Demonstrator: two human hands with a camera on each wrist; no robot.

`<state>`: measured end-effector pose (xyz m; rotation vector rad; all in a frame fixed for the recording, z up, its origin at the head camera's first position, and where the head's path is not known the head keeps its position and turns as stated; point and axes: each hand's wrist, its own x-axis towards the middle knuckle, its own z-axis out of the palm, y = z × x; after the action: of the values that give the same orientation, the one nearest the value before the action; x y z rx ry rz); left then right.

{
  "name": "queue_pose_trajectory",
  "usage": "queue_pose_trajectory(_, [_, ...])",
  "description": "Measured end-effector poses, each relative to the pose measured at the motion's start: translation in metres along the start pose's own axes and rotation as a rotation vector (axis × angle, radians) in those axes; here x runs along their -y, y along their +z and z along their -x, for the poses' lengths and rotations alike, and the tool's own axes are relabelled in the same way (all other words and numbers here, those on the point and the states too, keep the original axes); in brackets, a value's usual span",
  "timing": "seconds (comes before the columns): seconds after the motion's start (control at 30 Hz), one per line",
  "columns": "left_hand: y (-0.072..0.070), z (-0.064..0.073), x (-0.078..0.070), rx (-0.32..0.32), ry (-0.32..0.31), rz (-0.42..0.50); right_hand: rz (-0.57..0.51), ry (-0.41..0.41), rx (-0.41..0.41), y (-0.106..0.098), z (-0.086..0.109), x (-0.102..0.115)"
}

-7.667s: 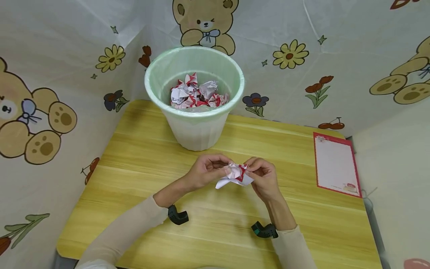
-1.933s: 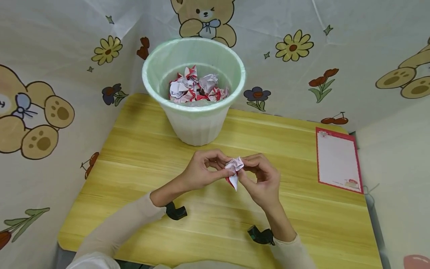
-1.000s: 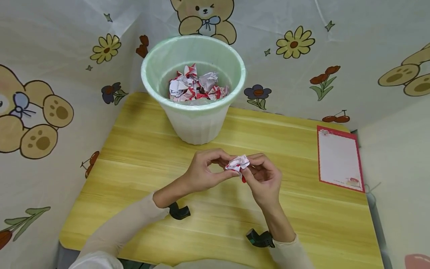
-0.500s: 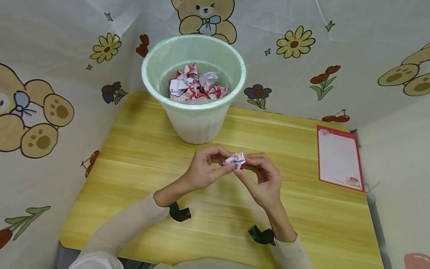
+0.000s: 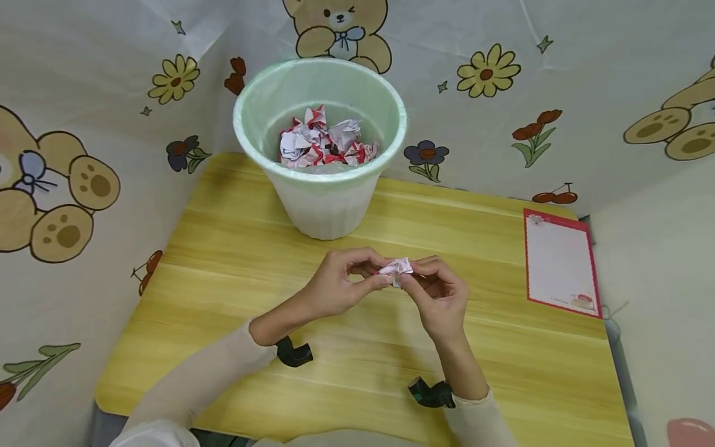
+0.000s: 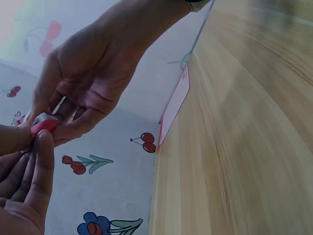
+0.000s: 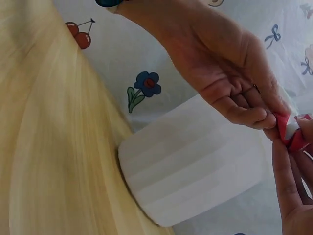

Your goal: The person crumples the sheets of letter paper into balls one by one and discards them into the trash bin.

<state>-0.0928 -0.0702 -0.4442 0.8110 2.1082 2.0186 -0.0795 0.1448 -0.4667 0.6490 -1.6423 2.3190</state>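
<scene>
Between both hands, above the table, is a small crumpled piece of white and red paper. My left hand pinches its left side between thumb and fingers. On the other side my right hand pinches it as well, thumb in front and fingers behind. The left wrist view shows a red part of the crumpled paper at the fingertips. From the right wrist, red and white folds of the paper show between the fingertips, partly covered by them.
A pale green bin holding several crumpled red and white papers stands at the back of the wooden table. A flat red-bordered sheet lies at the right edge. Patterned cloth hangs close behind.
The paper was larger, with a loose flap, and is now squeezed into a smaller lump. Its hanging pointed tip has been tucked in. Both hands keep hold with small finger shifts.
</scene>
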Motion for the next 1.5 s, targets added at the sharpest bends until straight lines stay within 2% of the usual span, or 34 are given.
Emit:
queue_pose_trajectory(0.17, [-0.009, -0.004, 0.000, 0.160, -0.072, 0.121, -0.099, 0.071, 0.030, -0.014, 0.002, 0.001])
queue_pose_trajectory(0.23, [-0.012, -0.005, 0.001, 0.196, -0.076, 0.173, -0.143, 0.080, 0.060, -0.017, 0.002, 0.002])
queue_pose_trajectory(0.3, [-0.012, -0.005, 0.002, 0.202, -0.070, 0.214, -0.179, 0.086, 0.083, -0.018, 0.001, 0.004])
queue_pose_trajectory(0.43, [-0.008, -0.004, 0.004, 0.160, -0.040, 0.255, -0.209, 0.083, 0.103, -0.016, 0.000, 0.007])
queue_pose_trajectory(0.67, [0.001, 0.002, 0.004, 0.053, 0.012, 0.247, -0.149, 0.026, 0.093, -0.007, -0.001, 0.011])
queue_pose_trajectory(0.77, [0.002, 0.002, 0.002, 0.033, 0.007, 0.209, -0.097, -0.020, 0.081, -0.005, -0.002, 0.013])
queue_pose_trajectory(0.93, [0.002, 0.003, -0.001, -0.010, -0.003, 0.135, 0.074, -0.066, 0.064, -0.003, -0.008, 0.014])
queue_pose_trajectory(1.03, [0.004, 0.002, 0.001, -0.061, 0.014, 0.086, 0.145, -0.061, 0.059, -0.002, -0.010, 0.011])
queue_pose_trajectory(1.23, [0.006, 0.000, 0.005, -0.118, 0.043, 0.011, 0.159, -0.038, 0.046, -0.002, -0.009, 0.006])
queue_pose_trajectory(1.5, [0.005, 0.000, 0.010, -0.154, 0.037, -0.001, 0.221, -0.018, 0.046, 0.001, -0.007, 0.001])
